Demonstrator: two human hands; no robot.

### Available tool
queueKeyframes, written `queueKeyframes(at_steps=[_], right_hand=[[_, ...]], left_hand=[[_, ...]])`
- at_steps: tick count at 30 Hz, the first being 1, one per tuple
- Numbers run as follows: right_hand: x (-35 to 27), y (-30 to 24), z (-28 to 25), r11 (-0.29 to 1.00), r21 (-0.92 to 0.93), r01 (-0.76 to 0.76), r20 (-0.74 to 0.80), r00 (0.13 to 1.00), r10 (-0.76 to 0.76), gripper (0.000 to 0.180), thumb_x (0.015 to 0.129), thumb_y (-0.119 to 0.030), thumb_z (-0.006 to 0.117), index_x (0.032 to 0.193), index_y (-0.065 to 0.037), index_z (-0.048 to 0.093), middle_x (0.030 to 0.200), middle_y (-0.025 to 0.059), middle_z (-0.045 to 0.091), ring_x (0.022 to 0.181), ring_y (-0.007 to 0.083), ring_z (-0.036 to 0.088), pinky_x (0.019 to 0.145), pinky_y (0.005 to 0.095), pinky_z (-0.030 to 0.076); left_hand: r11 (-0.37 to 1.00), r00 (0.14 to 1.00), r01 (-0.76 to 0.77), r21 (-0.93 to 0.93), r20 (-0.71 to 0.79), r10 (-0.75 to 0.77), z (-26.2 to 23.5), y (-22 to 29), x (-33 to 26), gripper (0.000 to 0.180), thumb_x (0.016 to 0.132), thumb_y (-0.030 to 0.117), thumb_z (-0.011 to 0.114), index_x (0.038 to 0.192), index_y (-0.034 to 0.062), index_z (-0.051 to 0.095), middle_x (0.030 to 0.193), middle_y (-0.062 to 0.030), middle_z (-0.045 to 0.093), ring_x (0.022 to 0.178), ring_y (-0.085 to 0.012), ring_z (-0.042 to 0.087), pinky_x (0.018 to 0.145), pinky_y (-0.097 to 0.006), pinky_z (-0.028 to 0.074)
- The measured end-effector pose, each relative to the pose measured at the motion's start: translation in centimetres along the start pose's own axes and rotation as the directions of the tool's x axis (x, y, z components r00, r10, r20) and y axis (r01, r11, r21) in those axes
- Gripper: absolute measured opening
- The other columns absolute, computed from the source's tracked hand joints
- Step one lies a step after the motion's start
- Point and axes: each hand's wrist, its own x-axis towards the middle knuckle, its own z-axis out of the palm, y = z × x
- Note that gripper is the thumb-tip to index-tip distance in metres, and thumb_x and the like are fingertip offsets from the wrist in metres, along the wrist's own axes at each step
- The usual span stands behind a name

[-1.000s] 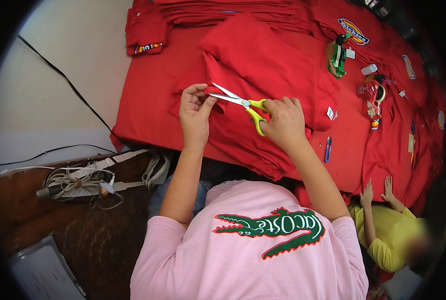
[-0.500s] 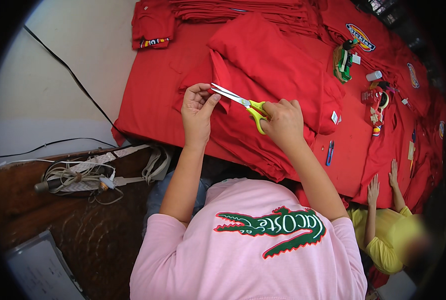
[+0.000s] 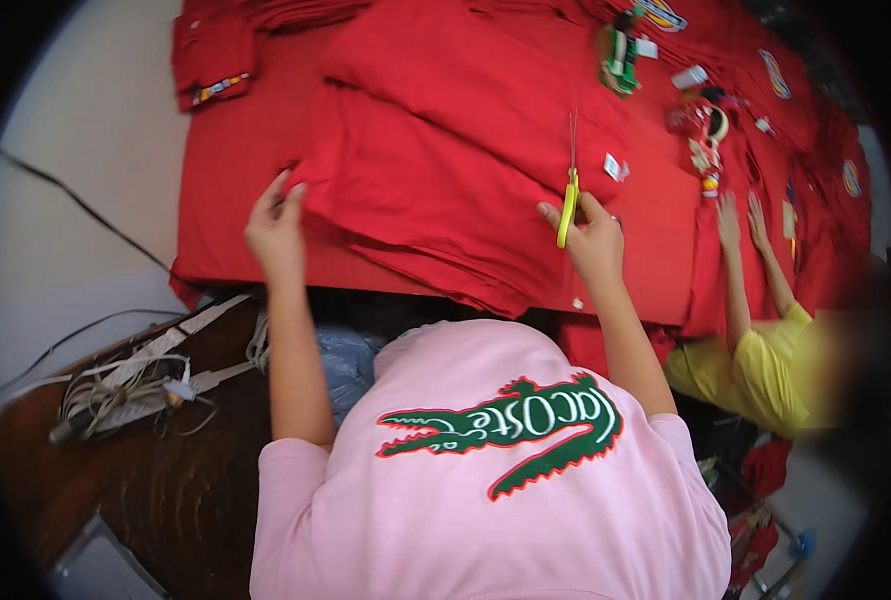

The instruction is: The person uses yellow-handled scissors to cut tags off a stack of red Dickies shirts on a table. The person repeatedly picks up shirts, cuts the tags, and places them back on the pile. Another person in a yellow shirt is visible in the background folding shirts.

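A red shirt (image 3: 416,170) lies spread on a layered pile at the front of the table. At its left corner, my left hand (image 3: 278,232) pinches the fabric edge between thumb and fingers. My right hand (image 3: 598,240) is by the shirt's right side and holds scissors (image 3: 571,195) with yellow-green handles. Their blades are together and point away from me, over the red cloth. A small white tag (image 3: 614,166) shows on the shirt's right part, just beyond the right hand.
Red cloth covers the table (image 3: 236,180). A folded red garment (image 3: 211,60) lies far left. To the right are a green tool (image 3: 620,62), a white spool (image 3: 690,77) and a tape roll (image 3: 718,124). A person in yellow (image 3: 766,375) works at the right. Coiled cables (image 3: 116,395) lie lower left.
My hands have moved apart. The left now grips the shirt's left corner; the scissors, earlier near the left fingertips with parted blades, are at the right with blades together. The view has shifted.
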Motion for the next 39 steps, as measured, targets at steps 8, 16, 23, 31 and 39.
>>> queueKeyframes(at_steps=[8,16,23,31,39], right_hand=[[-9.0,9.6,3.4,0.988,0.043,-0.146,0.162,0.977,0.137,0.044,0.080,-0.030,0.092,0.104,-0.003,0.067,0.081,0.0137,0.068,0.073,0.0275,0.069,0.067,0.0403,0.052],[2.0,3.9,-5.1,0.369,0.927,-0.066,0.144,0.972,-0.188,0.022,0.089,-0.014,0.076,0.105,-0.004,0.064,0.099,0.0045,0.066,0.095,0.0171,0.068,0.094,0.0327,0.053],[0.5,4.8,-7.6,0.644,0.764,0.027,-0.080,0.995,0.054,0.017,0.091,-0.004,0.081,0.102,-0.002,0.067,0.094,0.0044,0.072,0.090,0.0138,0.069,0.082,0.0284,0.056],[-8.9,11.1,5.5,0.829,0.436,-0.350,0.236,0.934,0.269,0.033,0.089,-0.014,0.086,0.108,0.005,0.068,0.090,0.0088,0.074,0.081,0.0117,0.066,0.071,0.0303,0.053],[-7.7,9.4,5.3,0.635,0.656,-0.407,0.371,0.907,0.198,0.023,0.087,-0.004,0.082,0.103,-0.005,0.065,0.088,0.0026,0.068,0.080,0.0104,0.064,0.073,0.0281,0.053]], left_hand=[[0.669,0.979,-0.180,0.721,0.194,0.054,-7.8,-8.5,5.0,0.037,0.102,0.035,0.069,0.106,-0.0016,0.073,0.085,-0.0101,0.074,0.075,-0.0190,0.073,0.071,-0.032,0.055],[0.727,0.912,0.202,-0.656,0.396,0.104,-1.7,6.3,14.3,0.024,0.108,0.021,0.061,0.127,0.0076,0.065,0.127,-0.0099,0.072,0.125,-0.0267,0.065,0.108,-0.044,0.051],[0.954,0.857,-0.115,-0.276,0.458,0.236,6.8,10.3,2.3,0.027,0.103,0.008,0.068,0.130,0.0038,0.068,0.131,-0.0092,0.069,0.122,-0.0203,0.066,0.107,-0.036,0.053],[0.814,0.517,-0.549,0.188,0.842,0.154,10.1,-2.0,-14.1,0.021,0.092,0.009,0.073,0.112,0.0092,0.075,0.092,-0.0088,0.065,0.083,-0.0240,0.067,0.076,-0.037,0.055],[0.949,0.587,-0.196,0.246,0.805,-0.087,11.3,-2.4,-14.8,0.006,0.095,0.009,0.073,0.100,0.0056,0.070,0.064,-0.0040,0.061,0.056,-0.0166,0.061,0.056,-0.034,0.050]])
